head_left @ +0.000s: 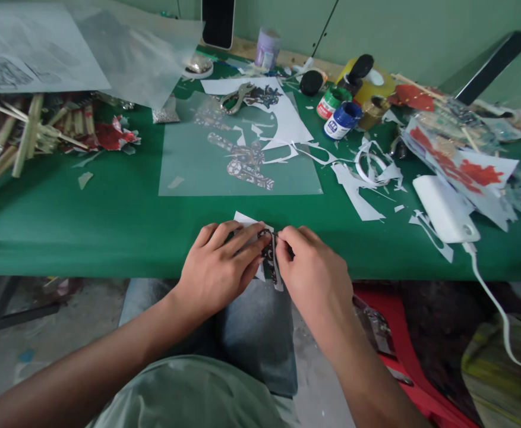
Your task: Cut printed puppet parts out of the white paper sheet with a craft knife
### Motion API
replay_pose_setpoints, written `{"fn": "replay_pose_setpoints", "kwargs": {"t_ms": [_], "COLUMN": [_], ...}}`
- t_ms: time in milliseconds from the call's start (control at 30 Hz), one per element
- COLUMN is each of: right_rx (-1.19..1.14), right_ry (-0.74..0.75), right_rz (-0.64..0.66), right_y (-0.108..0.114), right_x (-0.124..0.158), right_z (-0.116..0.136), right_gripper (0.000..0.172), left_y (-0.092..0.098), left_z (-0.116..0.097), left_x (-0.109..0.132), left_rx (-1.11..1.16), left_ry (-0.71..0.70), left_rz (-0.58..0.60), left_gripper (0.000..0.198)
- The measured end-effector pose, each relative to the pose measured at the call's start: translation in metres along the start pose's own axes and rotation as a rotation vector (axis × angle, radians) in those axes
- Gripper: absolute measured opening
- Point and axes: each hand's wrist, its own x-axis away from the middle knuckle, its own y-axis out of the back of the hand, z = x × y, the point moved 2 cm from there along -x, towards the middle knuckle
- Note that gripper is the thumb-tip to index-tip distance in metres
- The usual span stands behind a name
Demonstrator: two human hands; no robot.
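Observation:
A small white piece of paper (245, 218) with a dark patterned strip (269, 261) lies at the front edge of the green table. My left hand (222, 261) rests over it, palm down, fingers spread and pressing on the paper and strip. At the strip's right side my right hand (311, 261) is closed, thumb and index finger pinched together. Whatever sits between those fingertips is too small to make out. Beyond my hands, patterned cutouts (251, 173) lie on a translucent sheet (184, 172), with scissors (237, 99) near its top.
White paper scraps (358, 193) lie right of the sheet. Paint jars (343, 120) stand behind them. A white power bank (445, 208) with a cable is at the right. Bundled sticks (31, 134) and large papers (32, 47) fill the left. A red chair (403, 351) is below.

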Motion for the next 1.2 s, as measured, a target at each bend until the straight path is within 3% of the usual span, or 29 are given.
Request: {"fn": "replay_pose_setpoints", "kwargs": {"t_ms": [200, 333, 433, 633, 733, 1200], "right_rx": [-0.298, -0.552, -0.740, -0.867, -0.866, -0.762], "right_ry": [-0.117, -0.343, -0.428, -0.398, -0.393, -0.297], "right_rz": [-0.063, -0.093, -0.062, -0.041, -0.057, 0.115], "right_y": [0.003, -0.007, -0.019, -0.027, -0.024, -0.003], "right_x": [0.010, 0.029, 0.039, 0.038, 0.033, 0.014], "right_z": [-0.009, -0.007, 0.002, 0.000, -0.010, -0.023], "right_gripper": [0.015, 0.030, 0.038, 0.036, 0.037, 0.033], "left_y": [0.001, 0.000, 0.000, 0.004, 0.006, 0.012], "left_z": [0.000, 0.002, 0.003, 0.005, 0.007, 0.017], "left_x": [0.000, -0.001, -0.001, -0.003, -0.004, -0.003], "left_rx": [0.005, 0.015, 0.027, 0.040, 0.054, 0.086], "left_ry": [0.030, 0.078, 0.082, 0.071, 0.056, 0.039], "left_rz": [0.008, -0.016, -0.022, 0.022, 0.070, 0.144], "left_gripper": [0.035, 0.039, 0.037, 0.036, 0.031, 0.034]}}
